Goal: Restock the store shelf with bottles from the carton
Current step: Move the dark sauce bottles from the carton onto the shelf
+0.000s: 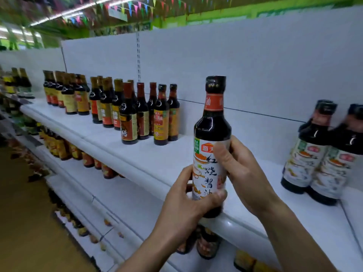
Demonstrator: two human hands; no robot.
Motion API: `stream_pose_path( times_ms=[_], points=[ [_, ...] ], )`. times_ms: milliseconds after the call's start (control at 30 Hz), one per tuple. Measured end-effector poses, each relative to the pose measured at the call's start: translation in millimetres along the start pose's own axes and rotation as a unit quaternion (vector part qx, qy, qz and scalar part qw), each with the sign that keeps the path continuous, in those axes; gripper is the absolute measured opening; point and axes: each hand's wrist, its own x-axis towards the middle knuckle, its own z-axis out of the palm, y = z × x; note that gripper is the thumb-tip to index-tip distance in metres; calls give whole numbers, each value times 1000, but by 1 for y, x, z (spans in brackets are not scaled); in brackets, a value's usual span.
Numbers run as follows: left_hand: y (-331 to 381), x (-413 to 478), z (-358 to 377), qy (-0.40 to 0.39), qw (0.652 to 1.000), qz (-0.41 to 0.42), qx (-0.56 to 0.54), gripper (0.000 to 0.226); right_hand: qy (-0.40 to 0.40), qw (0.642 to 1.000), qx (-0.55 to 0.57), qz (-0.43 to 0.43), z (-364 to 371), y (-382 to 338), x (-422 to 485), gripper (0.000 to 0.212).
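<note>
Bottle, dark, white label: upright, centre-right of frame, base at front edge of white shelf. Left hand and right hand: fingers wrapped round its label. Shelf stock: bottle rows centre left, matching pair far right. Coloured pennants along top.

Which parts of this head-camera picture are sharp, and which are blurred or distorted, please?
Head view: the held bottle is sharp, with small glints on its shoulder; the bottles at the right are smeared by motion blur; the ceiling flags streak; the shelf edge bows from the wide lens.
</note>
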Motion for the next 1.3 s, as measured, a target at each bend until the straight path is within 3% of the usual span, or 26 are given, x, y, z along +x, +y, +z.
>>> stream_pose_path(
  times_ms=[300,700,1000,1300],
  points=[
    [1,46,78,-132,991,6,-2,43,131,991,-41,8,-76,-3,-26,40],
    [-6,79,133,-278,960,-9,-30,46,264,959,-99,18,-114,3,-50,40],
    [-9,84,178,-319,947,-11,-35,50,317,943,-93,50,-142,4,-65,37],
    [-14,88,211,-321,947,-12,-11,62,314,946,-64,49,-170,7,-74,45]
  ],
)
